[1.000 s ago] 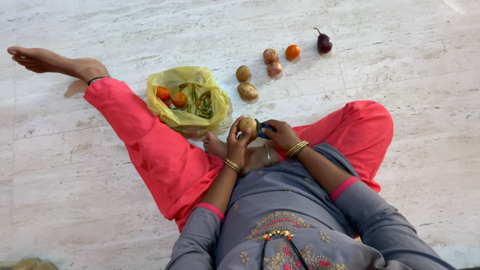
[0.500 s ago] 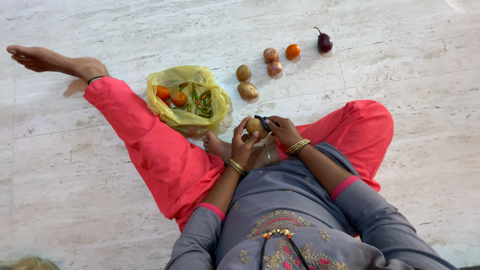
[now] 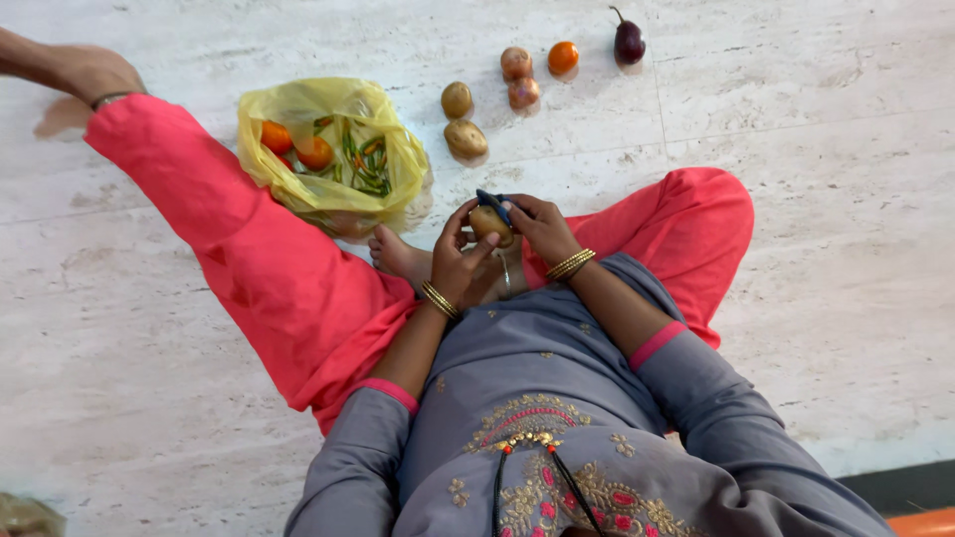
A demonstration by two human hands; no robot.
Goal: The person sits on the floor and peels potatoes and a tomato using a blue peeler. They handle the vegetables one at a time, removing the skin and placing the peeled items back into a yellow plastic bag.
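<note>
From the left I note a yellow plastic bag (image 3: 328, 149) lying open on the marble floor (image 3: 796, 99), with tomatoes and green chillies inside. Right of it, two loose potatoes (image 3: 465, 137) rest on the floor. The left hand (image 3: 456, 261) is closed around a potato (image 3: 487, 221), held above the folded foot, just in front of the lap. The right hand (image 3: 542, 227) clasps a blue-handled peeler (image 3: 494, 204) against that potato. Beyond lie two onions (image 3: 518, 78), a tomato (image 3: 563, 57) and a brinjal (image 3: 628, 44)
</note>
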